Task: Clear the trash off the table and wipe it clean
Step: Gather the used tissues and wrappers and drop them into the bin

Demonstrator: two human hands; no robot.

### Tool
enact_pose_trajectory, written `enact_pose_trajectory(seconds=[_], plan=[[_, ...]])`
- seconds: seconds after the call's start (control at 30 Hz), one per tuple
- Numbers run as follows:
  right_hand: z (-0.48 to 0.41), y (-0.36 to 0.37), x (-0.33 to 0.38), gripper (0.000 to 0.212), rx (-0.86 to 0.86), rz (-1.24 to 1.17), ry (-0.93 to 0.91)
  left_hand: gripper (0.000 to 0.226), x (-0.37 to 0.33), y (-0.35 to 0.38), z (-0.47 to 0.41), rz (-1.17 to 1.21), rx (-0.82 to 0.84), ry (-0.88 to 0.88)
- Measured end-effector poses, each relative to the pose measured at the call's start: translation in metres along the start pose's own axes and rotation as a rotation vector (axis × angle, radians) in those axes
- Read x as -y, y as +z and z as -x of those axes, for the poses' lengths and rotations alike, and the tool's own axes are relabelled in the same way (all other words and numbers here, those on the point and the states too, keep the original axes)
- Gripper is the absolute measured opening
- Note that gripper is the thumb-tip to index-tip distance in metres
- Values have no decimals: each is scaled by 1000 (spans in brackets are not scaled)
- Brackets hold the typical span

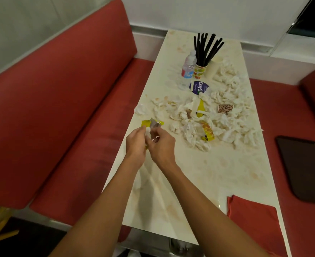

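Observation:
A cream marbled table (217, 173) is littered with crumpled white tissues (225, 125), yellow wrappers (207, 133) and a leopard-print scrap (225, 109). Over the table's left edge my left hand (136, 143) and my right hand (161, 145) meet, both with curled fingers pinching a wad of white tissue and wrapper scraps (148, 133). Just beyond the hands a yellow and silver wrapper (152, 123) lies on the table. A folded red cloth (253, 217) rests at the near right corner.
At the far end stand a plastic water bottle (188, 69), a patterned cup of black straws (201, 70) and a blue-and-white lid (198, 87). Red bench seats (75, 112) flank the table; a dark tray (308, 169) lies on the right seat.

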State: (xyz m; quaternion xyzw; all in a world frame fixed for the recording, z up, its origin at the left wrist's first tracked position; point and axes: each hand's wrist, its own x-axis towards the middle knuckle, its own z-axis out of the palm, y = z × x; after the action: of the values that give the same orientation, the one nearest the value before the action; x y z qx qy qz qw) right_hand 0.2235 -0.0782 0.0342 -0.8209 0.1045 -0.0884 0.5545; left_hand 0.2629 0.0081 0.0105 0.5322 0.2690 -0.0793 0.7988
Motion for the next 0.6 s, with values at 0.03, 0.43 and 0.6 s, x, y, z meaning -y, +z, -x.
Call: enact_pose_trajectory(seconds=[0.03, 0.43, 0.6], plan=[[2, 1, 0, 11, 8, 27, -5, 25, 2, -2, -1, 12, -19, -2], [-6, -18, -50, 27, -48, 260, 19, 23, -13, -32, -14, -195, -138, -56], [-28, -29, -71, 48, 156, 590, -43, 18, -16, -32, -16, -260, -151, -139]])
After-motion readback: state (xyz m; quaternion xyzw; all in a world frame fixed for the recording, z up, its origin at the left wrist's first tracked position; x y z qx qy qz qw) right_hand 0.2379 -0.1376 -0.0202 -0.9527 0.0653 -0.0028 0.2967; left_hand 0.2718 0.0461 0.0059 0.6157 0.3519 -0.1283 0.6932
